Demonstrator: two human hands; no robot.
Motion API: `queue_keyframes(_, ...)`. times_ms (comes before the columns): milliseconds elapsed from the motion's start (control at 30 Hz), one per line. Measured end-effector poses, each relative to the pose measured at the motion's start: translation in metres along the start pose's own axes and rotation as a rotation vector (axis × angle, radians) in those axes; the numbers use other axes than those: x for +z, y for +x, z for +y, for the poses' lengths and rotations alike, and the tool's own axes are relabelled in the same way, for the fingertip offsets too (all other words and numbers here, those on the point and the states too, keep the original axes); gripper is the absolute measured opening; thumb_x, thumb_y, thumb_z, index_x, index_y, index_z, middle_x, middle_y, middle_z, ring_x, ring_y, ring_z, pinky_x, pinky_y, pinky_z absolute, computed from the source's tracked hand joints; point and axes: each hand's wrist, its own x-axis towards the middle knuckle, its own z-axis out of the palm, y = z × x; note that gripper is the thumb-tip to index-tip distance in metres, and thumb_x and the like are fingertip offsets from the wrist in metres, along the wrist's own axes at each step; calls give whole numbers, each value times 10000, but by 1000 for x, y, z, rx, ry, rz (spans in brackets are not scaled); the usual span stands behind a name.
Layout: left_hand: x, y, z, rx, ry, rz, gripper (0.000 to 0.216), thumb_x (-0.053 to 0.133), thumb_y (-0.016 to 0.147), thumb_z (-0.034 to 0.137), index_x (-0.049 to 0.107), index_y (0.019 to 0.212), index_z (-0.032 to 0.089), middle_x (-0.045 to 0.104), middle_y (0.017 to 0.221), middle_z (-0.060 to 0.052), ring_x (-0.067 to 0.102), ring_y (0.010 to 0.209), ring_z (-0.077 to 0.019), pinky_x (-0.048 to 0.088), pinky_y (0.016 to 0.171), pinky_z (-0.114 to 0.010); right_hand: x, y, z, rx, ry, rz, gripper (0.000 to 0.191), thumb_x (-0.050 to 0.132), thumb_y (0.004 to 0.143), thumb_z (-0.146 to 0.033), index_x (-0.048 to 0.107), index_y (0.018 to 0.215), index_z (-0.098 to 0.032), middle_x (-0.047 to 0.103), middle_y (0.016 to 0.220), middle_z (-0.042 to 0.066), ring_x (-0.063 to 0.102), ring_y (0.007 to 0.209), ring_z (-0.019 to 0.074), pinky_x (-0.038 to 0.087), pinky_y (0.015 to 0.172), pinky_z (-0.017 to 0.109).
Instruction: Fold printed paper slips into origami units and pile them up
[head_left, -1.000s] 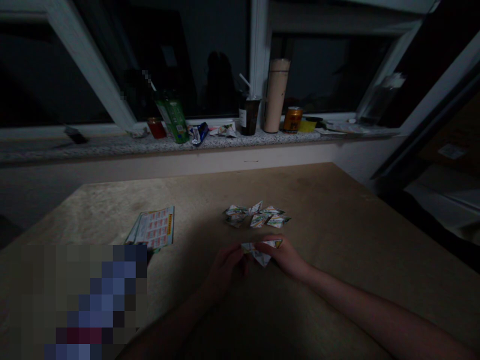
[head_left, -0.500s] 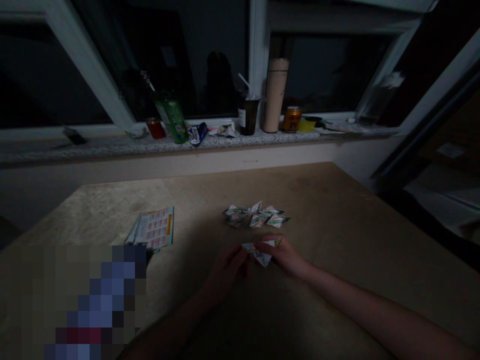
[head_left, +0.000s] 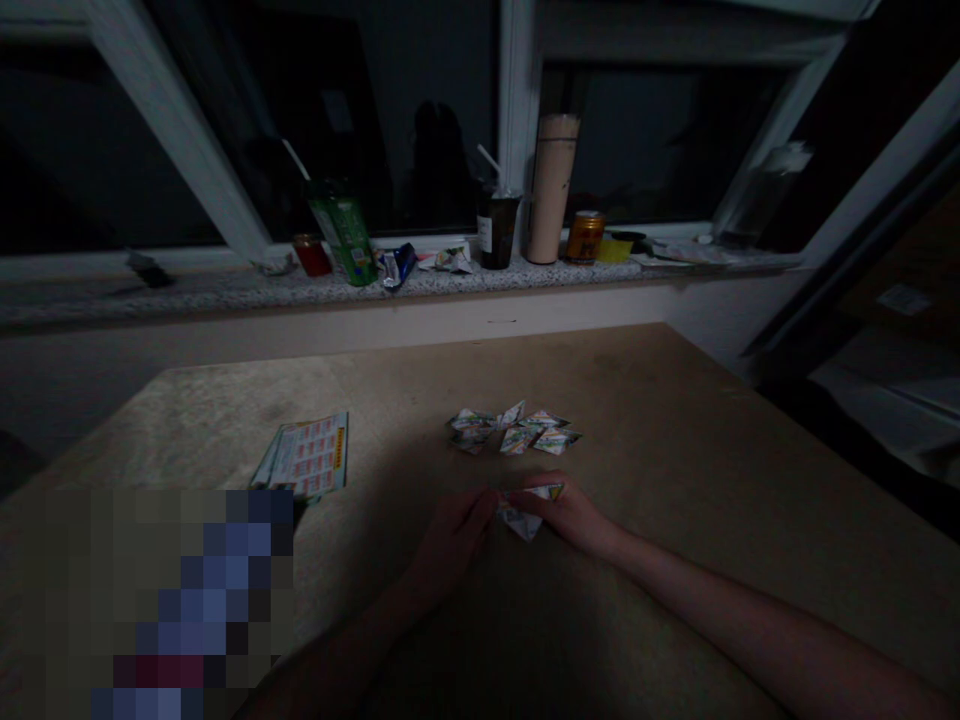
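Note:
Between my hands is a folded piece of printed paper (head_left: 527, 523), a white pointed flap hanging below its coloured upper edge. My left hand (head_left: 459, 528) pinches its left end, with fingertips pressed together there. The right end lies in the grip of my right hand (head_left: 568, 510), thumb across the front. Just beyond my hands, several folded paper pieces (head_left: 517, 430) with pointed corners lie grouped on the tabletop. Dim light hides the finer folds.
On the brown table (head_left: 637, 400), a stack of printed sheets (head_left: 311, 455) lies to the left. Behind it, the granite windowsill (head_left: 255, 293) holds a green bottle (head_left: 346, 240), a dark cup (head_left: 496, 230) with a straw, a tall tumbler (head_left: 553, 190) and an orange can (head_left: 585, 238).
My left fingers have closed over the paper's left end, covering more of it. The hanging flap sits slightly lower. My right hand has hardly moved.

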Motion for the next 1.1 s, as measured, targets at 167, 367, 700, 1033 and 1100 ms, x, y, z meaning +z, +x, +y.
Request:
queue_keyframes(167, 0, 0, -1, 36, 54, 43, 378, 406, 863, 455, 498, 624, 176, 403, 527, 51, 368, 491, -107, 271, 460, -210, 1, 0, 1, 4, -9, 17, 288, 621, 751, -393, 595, 590, -156, 466, 526, -36, 382, 490, 85, 306, 462, 207)
queue_keyframes(367, 2, 1, 2, -18, -17, -1, 444, 387, 851, 501, 467, 556, 179, 390, 466, 56, 370, 453, -107, 293, 471, -214, 0, -1, 2, -9, -7, -3, 272, 614, 767, -386, 613, 631, -150, 492, 556, -31, 402, 511, 85, 321, 478, 202)
queue_keyframes(700, 1, -1, 2, 42, 93, 1, 449, 329, 889, 458, 456, 548, 195, 420, 474, 42, 411, 476, -128, 310, 515, -236, 3, -1, -4, -24, -30, -15, 329, 610, 752, -447, 616, 611, -150, 514, 534, -23, 424, 501, 93, 338, 480, 207)
queue_keyframes(1033, 3, 1, -11, -65, -70, 114, 455, 411, 826, 543, 502, 544, 199, 443, 478, 24, 415, 479, -136, 306, 478, -240, -1, -1, 17, 44, 186, 13, 437, 518, 787, -558, 621, 651, -156, 605, 603, 16, 530, 553, 133, 403, 556, 244)
queue_keyframes(1100, 3, 1, -12, -95, -73, 110, 480, 401, 829, 552, 484, 518, 196, 418, 451, 28, 409, 468, -133, 306, 471, -239, -2, -2, 18, 33, 190, -27, 449, 541, 748, -591, 617, 653, -159, 619, 614, 27, 550, 568, 150, 420, 580, 263)
